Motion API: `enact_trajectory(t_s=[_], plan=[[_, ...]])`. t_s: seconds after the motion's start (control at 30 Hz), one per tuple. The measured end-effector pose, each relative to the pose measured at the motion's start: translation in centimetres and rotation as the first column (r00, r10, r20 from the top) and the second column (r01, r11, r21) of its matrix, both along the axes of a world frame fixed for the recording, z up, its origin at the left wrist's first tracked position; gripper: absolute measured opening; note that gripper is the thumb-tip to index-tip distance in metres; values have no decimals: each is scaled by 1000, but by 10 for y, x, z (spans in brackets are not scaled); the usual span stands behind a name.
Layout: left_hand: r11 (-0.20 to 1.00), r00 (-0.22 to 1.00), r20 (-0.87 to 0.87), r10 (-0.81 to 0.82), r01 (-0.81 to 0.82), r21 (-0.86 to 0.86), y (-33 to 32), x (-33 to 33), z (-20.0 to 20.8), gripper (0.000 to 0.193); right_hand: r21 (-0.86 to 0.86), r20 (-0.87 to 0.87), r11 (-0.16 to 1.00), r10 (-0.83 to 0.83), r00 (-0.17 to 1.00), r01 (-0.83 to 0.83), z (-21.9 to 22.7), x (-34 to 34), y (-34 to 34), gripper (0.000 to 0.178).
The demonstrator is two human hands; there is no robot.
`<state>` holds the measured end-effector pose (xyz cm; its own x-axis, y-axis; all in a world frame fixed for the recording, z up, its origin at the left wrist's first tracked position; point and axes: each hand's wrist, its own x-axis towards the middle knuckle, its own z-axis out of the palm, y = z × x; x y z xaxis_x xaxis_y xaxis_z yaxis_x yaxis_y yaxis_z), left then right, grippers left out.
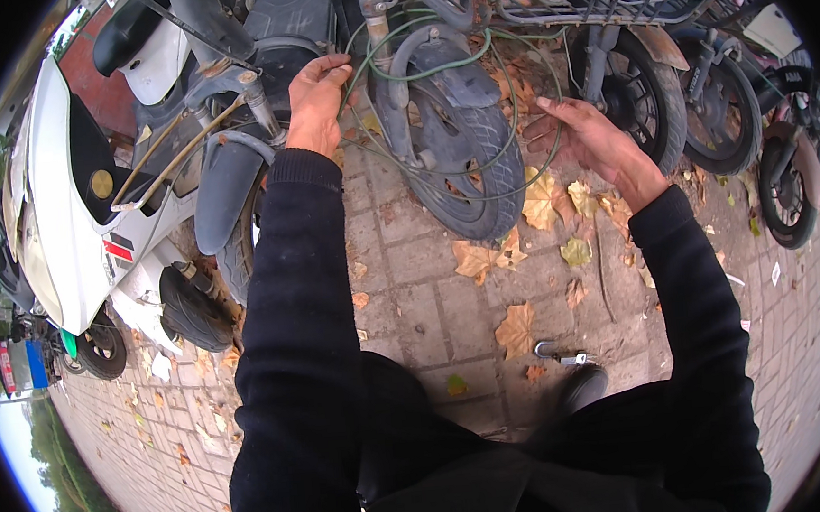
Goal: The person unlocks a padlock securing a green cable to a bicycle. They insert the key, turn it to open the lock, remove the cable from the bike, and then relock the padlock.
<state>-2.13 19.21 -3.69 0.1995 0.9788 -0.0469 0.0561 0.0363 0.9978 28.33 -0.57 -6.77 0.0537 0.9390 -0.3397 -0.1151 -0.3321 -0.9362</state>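
Head view, cable: green cable (426,76) hangs in loose loops about the grey front wheel (496,198), toward the far edge of the brick paving (414,317).
Left grip: left hand (316,106) has thumb and fingertips together, apparently pinching a strand.
Right grip: right hand (597,143) has thumb and fingers parted; a strand crosses them, no firm hold evident.
Work state: judged incomplete; loops spread between the hands, no fastened end visible.
Materials: slim, smooth-looking cable; grooved rubber tyre; dusty mudguard (459,74); dry, lobed leaves (515,330).
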Motion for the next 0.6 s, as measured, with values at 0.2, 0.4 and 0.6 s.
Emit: enact_trajectory(t_s=[0.2, 0.4, 0.6], plan=[[984, 985, -165, -51, 78, 158, -10, 4, 26, 27, 362, 350, 894, -394, 850, 265, 2, 6, 41, 64], [976, 907, -381, -180, 214, 48, -21, -11, 27, 29, 387, 800, 922, -346, 490, 18, 19, -6, 111, 62], [926, 835, -401, -376, 322, -198, -21, -38, 13, 24, 404, 848, 914, -387, 362, 30, 13, -26, 129, 49]])
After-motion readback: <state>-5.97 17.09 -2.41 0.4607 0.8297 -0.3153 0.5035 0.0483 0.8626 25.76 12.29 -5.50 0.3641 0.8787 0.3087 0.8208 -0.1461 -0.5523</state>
